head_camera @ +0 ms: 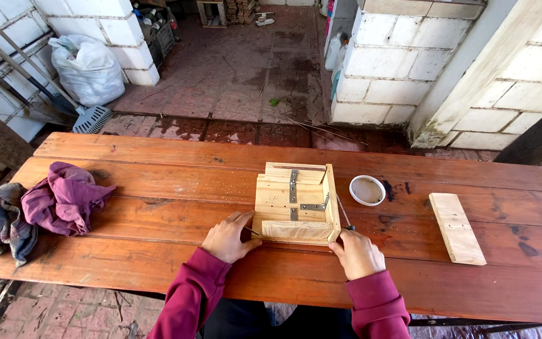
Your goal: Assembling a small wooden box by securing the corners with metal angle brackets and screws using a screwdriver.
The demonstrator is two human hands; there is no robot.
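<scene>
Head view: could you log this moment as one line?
left hand: touching wooden box near corner | right hand: at box's right corner, screwdriver beside | white bowl, loose plank right

Person, head view. Two bare hands: left hand (228,237), right hand (357,253), no gloves, rings or watch visible. Long sleeves in dark magenta knit fabric, both arms, each ending in a ribbed cuff gathered at the wrist. Dark, near-black garment visible below, between the sleeves.
</scene>
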